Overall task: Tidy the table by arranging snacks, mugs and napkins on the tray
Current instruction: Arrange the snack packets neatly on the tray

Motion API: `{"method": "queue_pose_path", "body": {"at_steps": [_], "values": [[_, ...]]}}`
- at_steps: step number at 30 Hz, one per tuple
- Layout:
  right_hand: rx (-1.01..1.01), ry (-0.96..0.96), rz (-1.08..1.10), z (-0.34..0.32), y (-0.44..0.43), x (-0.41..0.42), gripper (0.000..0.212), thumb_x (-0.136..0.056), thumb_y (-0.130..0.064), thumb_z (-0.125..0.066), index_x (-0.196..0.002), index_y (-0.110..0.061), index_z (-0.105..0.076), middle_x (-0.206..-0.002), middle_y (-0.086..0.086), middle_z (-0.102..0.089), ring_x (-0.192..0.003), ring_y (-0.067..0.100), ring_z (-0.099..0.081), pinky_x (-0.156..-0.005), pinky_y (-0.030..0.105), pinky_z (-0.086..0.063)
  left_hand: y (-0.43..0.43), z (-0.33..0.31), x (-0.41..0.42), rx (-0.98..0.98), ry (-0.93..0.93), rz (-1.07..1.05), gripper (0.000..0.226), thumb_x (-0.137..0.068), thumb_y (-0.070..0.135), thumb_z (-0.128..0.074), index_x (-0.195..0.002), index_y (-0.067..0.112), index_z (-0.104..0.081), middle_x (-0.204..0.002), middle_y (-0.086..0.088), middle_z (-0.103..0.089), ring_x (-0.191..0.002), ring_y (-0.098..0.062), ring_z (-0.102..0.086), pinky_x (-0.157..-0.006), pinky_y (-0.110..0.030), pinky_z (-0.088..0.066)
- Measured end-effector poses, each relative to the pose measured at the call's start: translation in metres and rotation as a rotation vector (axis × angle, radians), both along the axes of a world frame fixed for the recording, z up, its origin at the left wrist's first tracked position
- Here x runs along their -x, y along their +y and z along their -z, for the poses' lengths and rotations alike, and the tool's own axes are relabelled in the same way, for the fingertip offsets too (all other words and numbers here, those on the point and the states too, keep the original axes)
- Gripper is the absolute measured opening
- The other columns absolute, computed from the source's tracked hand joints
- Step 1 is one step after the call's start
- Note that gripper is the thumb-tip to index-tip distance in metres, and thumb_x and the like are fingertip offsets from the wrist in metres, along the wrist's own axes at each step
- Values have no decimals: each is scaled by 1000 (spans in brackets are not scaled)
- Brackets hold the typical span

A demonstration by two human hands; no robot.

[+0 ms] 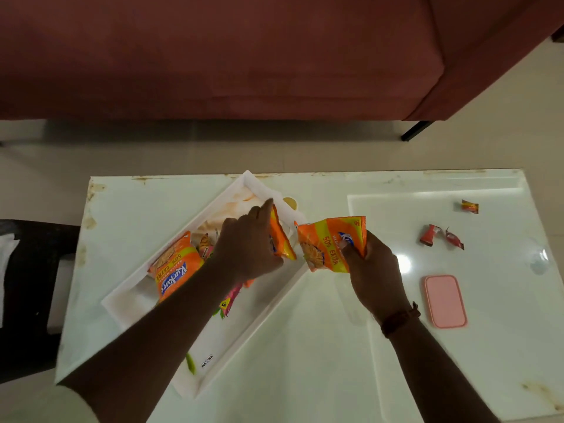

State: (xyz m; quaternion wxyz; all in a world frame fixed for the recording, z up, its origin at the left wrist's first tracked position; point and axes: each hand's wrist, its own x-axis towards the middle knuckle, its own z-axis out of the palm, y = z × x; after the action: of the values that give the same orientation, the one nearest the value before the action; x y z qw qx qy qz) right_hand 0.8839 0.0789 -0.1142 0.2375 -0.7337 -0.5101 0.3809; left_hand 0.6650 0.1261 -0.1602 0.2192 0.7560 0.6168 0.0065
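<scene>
A white rectangular tray (259,184) lies at an angle on the left half of the white table (305,346). One orange snack packet (175,270) lies flat in it, beside a pink packet (230,300) partly hidden under my forearm. My left hand (247,248) hovers over the tray, shut on a second orange packet (282,238) held on edge. Just off the tray's right rim, my right hand (372,267) grips a third orange packet (329,244) above the table. White napkins (244,203) fill the tray's far end.
Three small red candy wrappers (429,235) (454,239) (470,206) lie at the right of the table, and a pink lidded box (445,300) sits nearer me. A maroon sofa (244,56) stands beyond the table. A dark stool (30,285) is at the left.
</scene>
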Motion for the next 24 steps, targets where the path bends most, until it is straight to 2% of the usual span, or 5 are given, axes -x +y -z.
{"method": "queue_pose_path", "body": {"at_steps": [3,6,8,15,24], "values": [[16,-53,-56,-1,19,-1,23,-100,-28,-53,-116,-18,-65,-96,-8,-66,-78,5,-60,-63,7,-39,17,-8,7,82,-305,-297,115,-60,55,-79,-150,26,-14,-143,-2,-48,-127,-28,-50,-100,-53,-48],[62,-96,-133,3,41,4,24,-99,-27,-52,-116,-18,-66,-97,-5,-67,-82,14,-60,-65,17,-42,36,-10,11,37,-365,-432,112,-64,45,-84,-151,22,-17,-146,-4,-44,-130,-29,-47,-101,-51,-48],[112,-105,-192,9,53,9,24,-98,-26,-52,-116,-19,-68,-102,1,-71,-86,19,-62,-74,25,-46,46,-11,11,-17,-381,-479,112,-66,42,-85,-152,19,-16,-146,-8,-43,-130,-30,-47,-101,-50,-48],[287,-126,-329,37,81,28,22,-93,-27,-58,-106,-15,-72,-100,7,-72,-93,28,-67,-80,34,-52,68,5,2,-70,-350,-504,110,-73,31,-83,-154,17,-9,-147,-13,-39,-131,-33,-45,-99,-47,-48],[212,-199,-240,51,86,34,24,-85,-40,-70,-101,-22,-71,-98,0,-72,-90,22,-68,-81,35,-56,72,24,-1,-73,-243,-369,106,-74,47,-79,-152,23,-12,-148,-9,-43,-128,-32,-50,-94,-49,-49]]}}
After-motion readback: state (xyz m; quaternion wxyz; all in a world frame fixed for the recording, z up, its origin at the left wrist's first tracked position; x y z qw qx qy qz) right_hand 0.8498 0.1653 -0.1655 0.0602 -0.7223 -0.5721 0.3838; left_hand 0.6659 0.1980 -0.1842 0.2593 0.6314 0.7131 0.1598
